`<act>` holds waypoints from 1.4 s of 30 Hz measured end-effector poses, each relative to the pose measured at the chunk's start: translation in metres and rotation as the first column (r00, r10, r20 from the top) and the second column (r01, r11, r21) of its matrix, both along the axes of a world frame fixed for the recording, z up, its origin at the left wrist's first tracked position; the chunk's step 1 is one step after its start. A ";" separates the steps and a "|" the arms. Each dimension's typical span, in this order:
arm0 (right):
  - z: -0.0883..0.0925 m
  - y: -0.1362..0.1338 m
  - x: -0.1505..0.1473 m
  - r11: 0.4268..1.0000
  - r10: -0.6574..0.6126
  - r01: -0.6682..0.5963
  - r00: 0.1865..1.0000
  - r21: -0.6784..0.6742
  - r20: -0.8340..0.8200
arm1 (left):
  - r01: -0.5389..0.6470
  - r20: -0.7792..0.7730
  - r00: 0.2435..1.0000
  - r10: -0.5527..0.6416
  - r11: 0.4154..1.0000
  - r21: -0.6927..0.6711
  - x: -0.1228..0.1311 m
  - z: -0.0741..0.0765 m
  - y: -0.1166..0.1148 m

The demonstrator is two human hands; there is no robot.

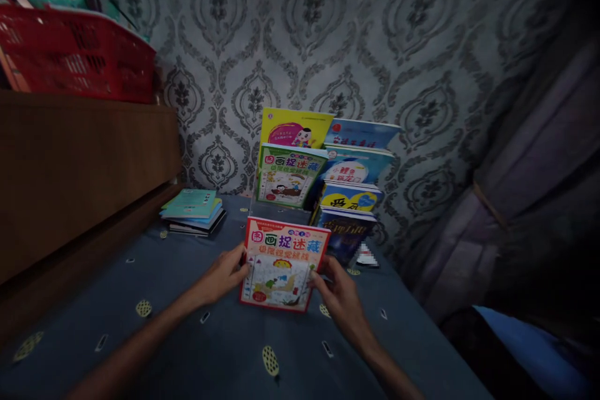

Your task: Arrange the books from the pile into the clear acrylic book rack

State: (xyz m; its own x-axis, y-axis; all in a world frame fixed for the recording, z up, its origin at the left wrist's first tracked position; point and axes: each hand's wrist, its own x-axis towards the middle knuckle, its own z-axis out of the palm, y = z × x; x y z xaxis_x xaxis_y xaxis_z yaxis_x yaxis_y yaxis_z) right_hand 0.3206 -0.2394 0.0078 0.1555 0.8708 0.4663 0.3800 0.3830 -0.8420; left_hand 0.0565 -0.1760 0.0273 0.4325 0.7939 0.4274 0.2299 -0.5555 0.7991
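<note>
1. Fingers (pixel 240 273) of the left hand (pixel 224 278) are clamped on the left edge of a red-bordered book (pixel 284 272): thumb against the margin of the front cover, the rest partly hidden behind it.
2. Right hand (pixel 341 290), pinching the opposite edge, thumb on the cover and other fingers bent behind; on each side thumb and fingers appear parted only by the book's thickness.
3. Position of the red-bordered book: directly between the hands, neither nearer, its cover toward the viewer and its long axis running upward. It stands over the middle of the cloth-covered surface (pixel 187 350), well in from the right edge. Whether its lower edge touches the cloth cannot be told.
4. Clear stand (pixel 285 212), just beyond the book and in line with it. Its left column bears a green-bordered book (pixel 290 176) and, above, a yellow book (pixel 300 125).
5. Right column, from low to high: dark-blue book (pixel 344 234), yellow-and-blue book (pixel 354 197), teal book (pixel 360 162), blue book (pixel 363 132).
6. Stack of books (pixel 192 203), lying flat near the surface's far left corner, beside a wooden cabinet (pixel 89 181).
7. Patterned wall (pixel 304 31), behind the far edge.
</note>
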 end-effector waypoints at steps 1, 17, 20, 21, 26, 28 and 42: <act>0.004 0.006 0.003 1.000 -0.009 0.008 0.999 0.022 0.031 | 0.021 -0.078 0.997 -0.016 0.998 0.062 0.002 0.005 0.007; 0.168 0.143 0.039 0.800 -0.359 0.110 0.876 0.590 0.324 | -0.236 0.062 0.963 0.262 0.713 0.660 0.058 0.143 0.131; 0.153 0.151 0.046 0.823 -0.309 0.085 0.896 0.561 0.318 | -0.222 0.034 0.964 0.265 0.724 0.653 0.060 0.135 0.139; 0.149 0.154 0.048 0.832 -0.294 0.077 0.901 0.550 0.319 | -0.221 0.023 0.962 0.271 0.731 0.645 0.060 0.133 0.141; 0.134 0.163 0.053 0.871 -0.249 0.034 0.890 0.491 0.381 | -0.219 -0.057 0.950 0.306 0.786 0.578 0.059 0.121 0.152; 0.133 0.166 0.053 0.886 -0.249 0.028 0.872 0.463 0.422 | -0.235 -0.102 0.934 0.341 0.805 0.545 0.059 0.118 0.156; 0.154 0.170 0.046 0.838 -0.470 0.278 0.804 0.470 0.364 | -0.330 -0.378 0.765 0.521 0.822 0.463 0.071 0.106 0.157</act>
State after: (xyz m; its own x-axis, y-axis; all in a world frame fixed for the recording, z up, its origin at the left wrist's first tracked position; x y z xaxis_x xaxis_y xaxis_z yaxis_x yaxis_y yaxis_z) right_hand 0.3669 -0.0691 0.1621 0.1216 0.5275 0.8408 0.8546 0.3751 -0.3590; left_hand 0.1271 -0.0188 0.1333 0.3050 0.7798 0.5467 0.8008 -0.5207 0.2959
